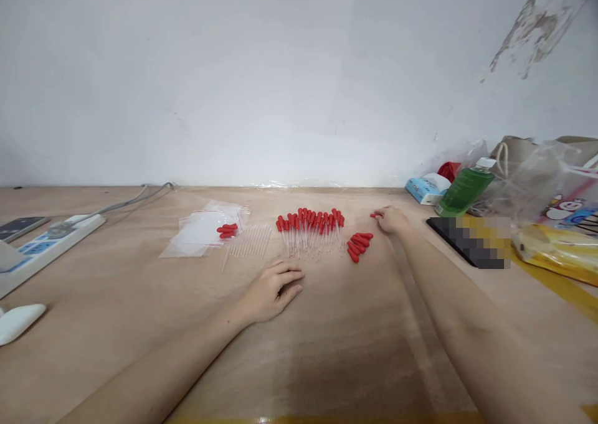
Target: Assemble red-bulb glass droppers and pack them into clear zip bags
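Right hand (390,218), three o'clock from red-bulbed droppers (311,221), fingertips closed on a red dropper bulb (374,216); left hand (275,290), seven o'clock, half-open, empty. Tissue packet (420,190) print: illegible.

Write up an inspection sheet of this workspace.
Surface: brown tabletop; yellow tape at near edge.
Work items: red-topped droppers side by side; bare clear tubes; loose red caps; flat translucent bags.
Clutter: green bottle, blue tissue pack, yellow packet, right side.
Hands: left hand open, holding nothing visible; right hand pinching a red cap.
Cables: grey cable, plugged into the left-side power strip.
Surroundings: white wall, damaged at upper right.
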Demonstrator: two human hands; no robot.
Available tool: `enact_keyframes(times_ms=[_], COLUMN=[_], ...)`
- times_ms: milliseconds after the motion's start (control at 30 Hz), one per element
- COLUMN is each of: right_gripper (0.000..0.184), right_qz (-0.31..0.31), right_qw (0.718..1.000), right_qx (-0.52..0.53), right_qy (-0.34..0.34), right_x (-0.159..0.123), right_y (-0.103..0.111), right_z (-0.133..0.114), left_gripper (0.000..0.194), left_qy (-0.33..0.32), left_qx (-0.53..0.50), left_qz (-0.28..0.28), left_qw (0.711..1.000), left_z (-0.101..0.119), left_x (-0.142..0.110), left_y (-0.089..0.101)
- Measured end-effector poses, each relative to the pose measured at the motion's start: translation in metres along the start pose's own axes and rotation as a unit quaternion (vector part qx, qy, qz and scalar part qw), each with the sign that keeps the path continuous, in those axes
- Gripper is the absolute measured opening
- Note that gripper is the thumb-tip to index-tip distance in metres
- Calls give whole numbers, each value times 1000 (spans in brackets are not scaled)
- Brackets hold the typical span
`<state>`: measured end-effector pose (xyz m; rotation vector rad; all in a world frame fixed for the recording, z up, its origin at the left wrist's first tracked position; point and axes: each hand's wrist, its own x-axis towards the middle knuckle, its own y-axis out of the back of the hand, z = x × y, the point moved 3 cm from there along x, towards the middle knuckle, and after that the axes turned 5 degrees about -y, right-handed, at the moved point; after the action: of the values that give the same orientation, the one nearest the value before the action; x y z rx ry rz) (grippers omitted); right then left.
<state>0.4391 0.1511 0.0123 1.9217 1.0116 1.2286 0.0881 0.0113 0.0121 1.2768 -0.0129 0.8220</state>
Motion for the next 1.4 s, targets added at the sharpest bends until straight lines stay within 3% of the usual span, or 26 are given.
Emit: enact_keyframes(times_ms=[67,133,200,267,333,467,567,633,767,900,1067,1233,1333,1400], right_gripper=[20,22,26,28,27,24,22,20,19,21,19,12,10,12], right_qz=[-17,13,99,211,242,103,15,-10,-12,9,-12,-24,-30,-35], right_qw=[1000,999,993,970,953,944,930,919,921,926,928,929,928,926], right_qx=[-15,-8,35,113,176,214,192,188,192,206,203,200,209,222], right_qy=[-18,-33,-49,-37,34,227,315,346,340,316,312,310,306,303], right_x=[-4,-6,-10,-25,-51,-125,-166,-177,-171,-165,-166,-166,-165,-164], right_y=[-3,1,15,33,46,51,43,38,31,27,27,30,27,25], right_z=[0,-8,-25,-49,-78,-126,-140,-141,-135,-129,-130,-132,-130,-129], left_gripper=[26,26,24,20,16,19,23,24,23,20,30,18,18,19], left_qy=[-2,-2,9,45,101,161,151,154,142,110,172,231,238,218], left_qx=[0,5,28,85,170,302,329,335,327,283,252,213,230,236], left_qz=[0,0,14,55,109,176,149,123,106,133,117,51,41,63], left_qw=[1000,1000,999,994,974,923,920,921,928,944,945,948,943,945], left_z=[1,3,3,-2,-13,-38,-52,-56,-52,-35,-23,-28,-30,-28], left_x=[0,0,0,-1,-3,-7,-6,-6,-9,-16,-14,-10,-14,-15], left_y=[0,-1,1,6,15,33,34,31,28,28,24,20,24,27])
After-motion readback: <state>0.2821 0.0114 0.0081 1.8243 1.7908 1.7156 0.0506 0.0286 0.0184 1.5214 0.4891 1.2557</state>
